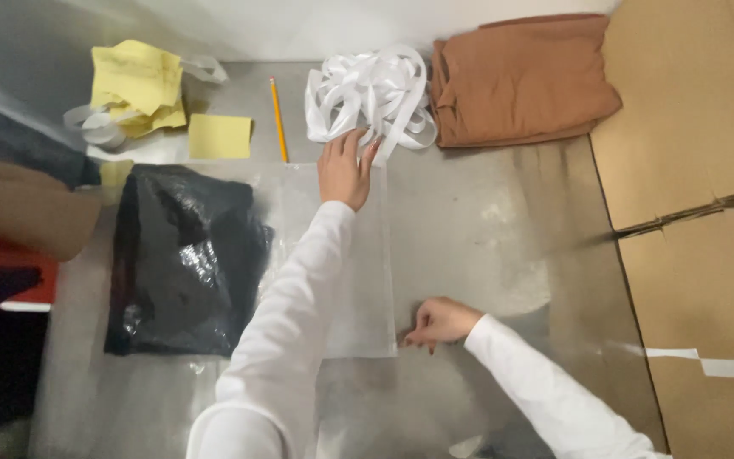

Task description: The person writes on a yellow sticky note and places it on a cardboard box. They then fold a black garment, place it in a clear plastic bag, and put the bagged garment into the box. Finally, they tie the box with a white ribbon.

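Now our left hand [346,170] reaches far, fingers spread loosely, touching the white strips [371,93] at the clear bag's [367,280] far edge. Our right hand [439,323] pinches the bag's near right corner, fingers curled. The bag lies flat on the surface [469,221], a black bundle [184,259] inside it on the left. A brown cloth [520,76] sits far right, a pencil [279,119] far left.

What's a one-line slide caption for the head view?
Left hand reaches a white ribbon pile; right hand pinches the clear plastic bag corner on a steel table.
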